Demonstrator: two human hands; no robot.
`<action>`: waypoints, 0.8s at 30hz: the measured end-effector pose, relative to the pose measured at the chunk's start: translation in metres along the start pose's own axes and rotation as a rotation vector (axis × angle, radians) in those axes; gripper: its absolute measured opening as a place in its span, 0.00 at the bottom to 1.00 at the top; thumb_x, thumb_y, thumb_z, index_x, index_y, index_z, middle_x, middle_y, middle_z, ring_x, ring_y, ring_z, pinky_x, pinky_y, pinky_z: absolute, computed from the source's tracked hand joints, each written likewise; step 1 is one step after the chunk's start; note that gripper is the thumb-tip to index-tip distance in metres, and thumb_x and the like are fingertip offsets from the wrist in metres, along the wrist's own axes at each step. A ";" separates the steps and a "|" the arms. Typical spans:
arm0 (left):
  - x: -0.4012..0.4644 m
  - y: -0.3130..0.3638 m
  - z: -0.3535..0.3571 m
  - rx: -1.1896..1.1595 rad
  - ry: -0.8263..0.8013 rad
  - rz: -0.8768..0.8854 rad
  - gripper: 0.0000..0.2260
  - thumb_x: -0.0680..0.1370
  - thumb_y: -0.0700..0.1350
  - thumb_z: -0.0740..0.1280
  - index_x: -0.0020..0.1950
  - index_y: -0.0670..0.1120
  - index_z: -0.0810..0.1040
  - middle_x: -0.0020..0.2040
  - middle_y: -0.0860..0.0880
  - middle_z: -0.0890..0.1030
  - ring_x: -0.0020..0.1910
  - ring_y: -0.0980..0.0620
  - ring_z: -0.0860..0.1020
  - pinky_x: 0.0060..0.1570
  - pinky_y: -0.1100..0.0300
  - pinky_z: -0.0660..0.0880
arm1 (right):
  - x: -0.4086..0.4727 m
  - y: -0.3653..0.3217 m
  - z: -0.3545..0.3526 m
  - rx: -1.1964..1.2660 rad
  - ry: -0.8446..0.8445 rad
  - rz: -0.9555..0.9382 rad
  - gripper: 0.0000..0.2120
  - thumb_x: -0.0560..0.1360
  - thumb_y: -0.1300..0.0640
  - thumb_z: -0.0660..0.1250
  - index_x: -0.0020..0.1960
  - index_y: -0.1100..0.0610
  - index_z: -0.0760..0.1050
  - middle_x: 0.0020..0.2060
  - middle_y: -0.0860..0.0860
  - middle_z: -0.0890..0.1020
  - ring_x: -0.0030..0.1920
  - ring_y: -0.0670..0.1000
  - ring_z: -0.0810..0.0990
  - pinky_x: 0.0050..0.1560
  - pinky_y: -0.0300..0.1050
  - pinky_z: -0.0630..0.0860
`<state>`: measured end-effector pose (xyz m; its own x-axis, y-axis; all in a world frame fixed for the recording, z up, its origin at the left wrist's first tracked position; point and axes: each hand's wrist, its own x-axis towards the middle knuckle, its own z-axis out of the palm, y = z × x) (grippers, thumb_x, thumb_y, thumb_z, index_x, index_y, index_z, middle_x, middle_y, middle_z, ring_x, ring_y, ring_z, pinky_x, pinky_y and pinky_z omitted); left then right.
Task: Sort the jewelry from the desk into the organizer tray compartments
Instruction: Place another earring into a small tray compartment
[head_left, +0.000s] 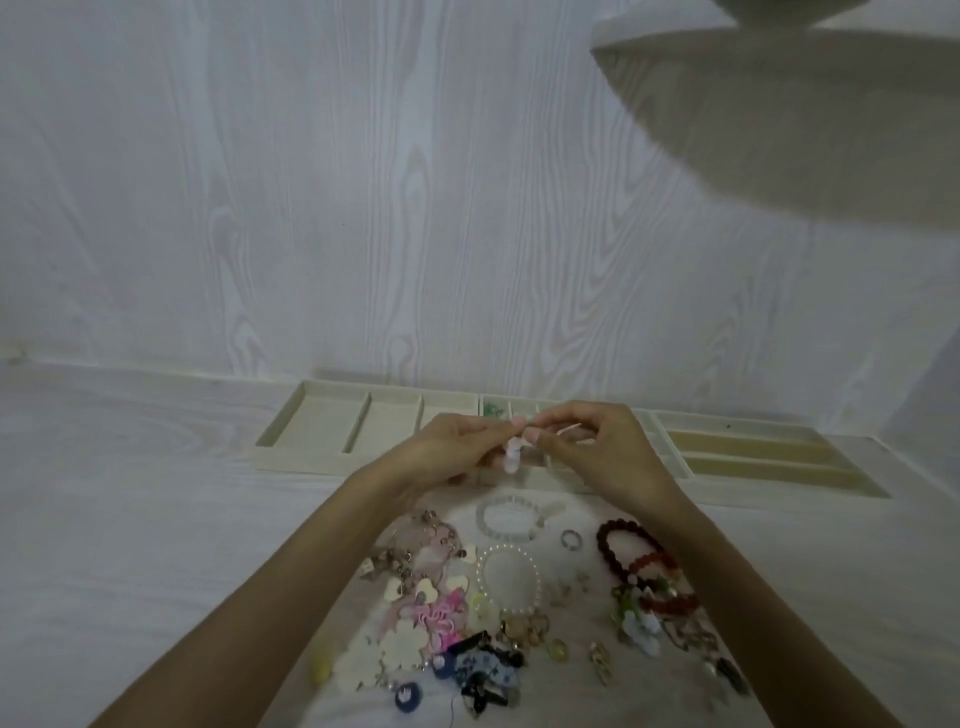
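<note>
My left hand (451, 447) and my right hand (587, 452) meet above the near edge of the cream organizer tray (311, 441). Both pinch a small pale pink dangling jewelry piece (513, 457) between fingertips. On the desk below lies a pile of jewelry: a clear bead bracelet (506, 512), a pearl bracelet (509, 574), a dark red bead bracelet (628, 545), a small ring (570, 539), pink and cream charms (436, 613) and blue pieces (483, 670). Something green (488, 410) lies in a middle tray compartment.
The tray runs along a white wood-grain wall, with long slots at its right end (753, 457). A white lamp shade (779, 104) hangs at upper right. White desk surface (130, 493) extends to the left.
</note>
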<state>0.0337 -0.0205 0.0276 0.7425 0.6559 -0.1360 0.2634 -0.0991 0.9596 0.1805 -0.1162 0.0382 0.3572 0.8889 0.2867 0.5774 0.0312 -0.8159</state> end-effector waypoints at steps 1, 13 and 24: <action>0.008 0.002 -0.004 0.025 0.023 0.017 0.14 0.76 0.57 0.65 0.56 0.52 0.82 0.48 0.52 0.83 0.46 0.60 0.77 0.45 0.65 0.68 | 0.012 0.002 -0.001 -0.033 -0.018 0.022 0.03 0.71 0.55 0.73 0.41 0.48 0.80 0.39 0.46 0.83 0.36 0.40 0.79 0.38 0.28 0.74; 0.111 0.011 -0.025 0.296 0.086 0.125 0.02 0.73 0.42 0.72 0.45 0.46 0.81 0.40 0.51 0.81 0.48 0.55 0.79 0.50 0.66 0.73 | 0.116 0.036 -0.009 -0.287 -0.117 0.145 0.07 0.71 0.55 0.73 0.48 0.56 0.84 0.40 0.48 0.83 0.42 0.41 0.79 0.40 0.29 0.70; 0.154 -0.022 -0.008 0.601 0.156 0.245 0.05 0.70 0.52 0.74 0.42 0.52 0.82 0.37 0.57 0.83 0.42 0.59 0.81 0.50 0.55 0.79 | 0.119 0.086 -0.004 -0.352 -0.082 0.179 0.06 0.71 0.54 0.73 0.46 0.54 0.84 0.37 0.46 0.83 0.40 0.41 0.80 0.47 0.39 0.77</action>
<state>0.1369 0.0886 -0.0129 0.7386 0.6575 0.1490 0.4295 -0.6292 0.6478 0.2758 -0.0092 0.0040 0.4234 0.9000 0.1033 0.7327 -0.2731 -0.6233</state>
